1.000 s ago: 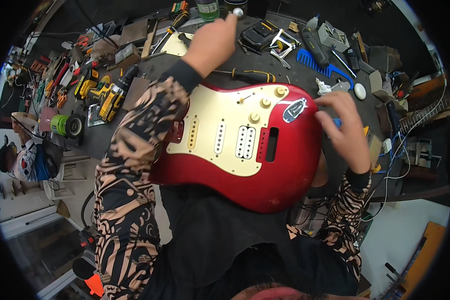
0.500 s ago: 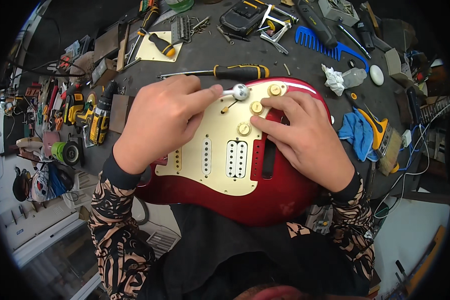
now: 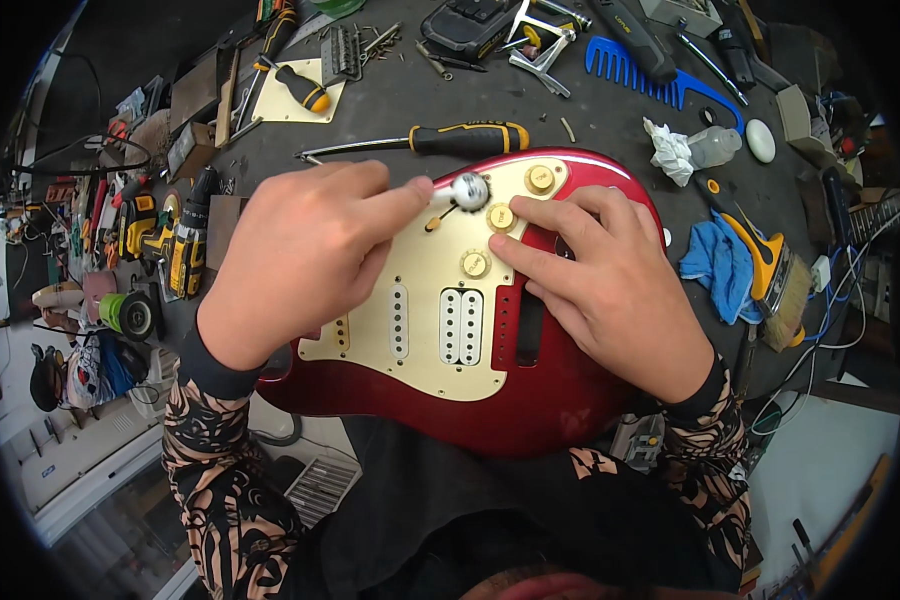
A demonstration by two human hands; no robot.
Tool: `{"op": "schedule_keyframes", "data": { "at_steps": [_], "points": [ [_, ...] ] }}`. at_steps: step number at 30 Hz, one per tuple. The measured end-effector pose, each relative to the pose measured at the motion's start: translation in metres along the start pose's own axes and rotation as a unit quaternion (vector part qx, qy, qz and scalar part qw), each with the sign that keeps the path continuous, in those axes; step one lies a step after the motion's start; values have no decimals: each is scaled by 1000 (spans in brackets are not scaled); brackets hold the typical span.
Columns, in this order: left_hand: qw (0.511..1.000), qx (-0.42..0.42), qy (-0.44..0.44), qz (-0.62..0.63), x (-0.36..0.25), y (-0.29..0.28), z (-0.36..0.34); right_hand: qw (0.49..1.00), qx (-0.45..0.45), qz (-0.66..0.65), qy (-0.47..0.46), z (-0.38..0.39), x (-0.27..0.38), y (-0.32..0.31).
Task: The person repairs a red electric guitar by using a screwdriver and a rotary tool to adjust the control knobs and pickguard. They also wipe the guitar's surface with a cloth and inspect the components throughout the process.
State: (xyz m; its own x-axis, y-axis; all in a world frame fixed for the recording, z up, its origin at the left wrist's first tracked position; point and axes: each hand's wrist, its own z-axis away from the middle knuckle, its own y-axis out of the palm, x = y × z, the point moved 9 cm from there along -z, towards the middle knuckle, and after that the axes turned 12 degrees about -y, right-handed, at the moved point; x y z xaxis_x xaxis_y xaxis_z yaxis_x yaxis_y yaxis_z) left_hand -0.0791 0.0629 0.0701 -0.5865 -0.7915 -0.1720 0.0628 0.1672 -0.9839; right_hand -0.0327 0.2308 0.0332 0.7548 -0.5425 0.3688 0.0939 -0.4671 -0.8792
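The red guitar (image 3: 490,400) is lying flat across the person's lap at the edge of the dark worktop (image 3: 610,110), right in the middle of the view. The left hand (image 3: 305,265) is pinching a small white knob (image 3: 470,190) in a closed grip, just above the cream plate (image 3: 420,300). The right hand (image 3: 605,285) is lying open, fingers (image 3: 530,265) pressing by the gold knobs (image 3: 501,217), gripping nothing. The guitar looks heavy, hard and shiny, so it may be slippery; holding its thick body edge seems best. The knob looks tiny and light, easy to drop. A screwdriver (image 3: 450,138) is lying at 12 o'clock from the guitar, a blue cloth (image 3: 715,265) at 3 o'clock
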Motion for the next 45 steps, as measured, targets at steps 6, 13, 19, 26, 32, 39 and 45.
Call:
{"op": "schedule_keyframes", "data": {
  "at_steps": [6,13,19,26,32,39,45],
  "points": [
    [999,36,-6,-5,-2,1,-1,1000,7,0,-4,1,1,2],
    [998,41,-27,-50,1,-2,-2,1000,10,1,-4,2,3,3],
    [998,50,-23,-6,3,-2,-3,1000,12,3,4,3,2,2],
    [998,49,-30,-19,6,-4,-4,1000,18,8,3,3,2,3],
    [998,58,-35,-12,6,-3,-3,1000,21,19,-1,2,3,3],
    [999,44,-30,1,7,-4,-3,999,26,19,-5,2,4,3],
    [997,71,-34,8,6,0,0,1000,23,11,16,5,2,5]
  ]
}}
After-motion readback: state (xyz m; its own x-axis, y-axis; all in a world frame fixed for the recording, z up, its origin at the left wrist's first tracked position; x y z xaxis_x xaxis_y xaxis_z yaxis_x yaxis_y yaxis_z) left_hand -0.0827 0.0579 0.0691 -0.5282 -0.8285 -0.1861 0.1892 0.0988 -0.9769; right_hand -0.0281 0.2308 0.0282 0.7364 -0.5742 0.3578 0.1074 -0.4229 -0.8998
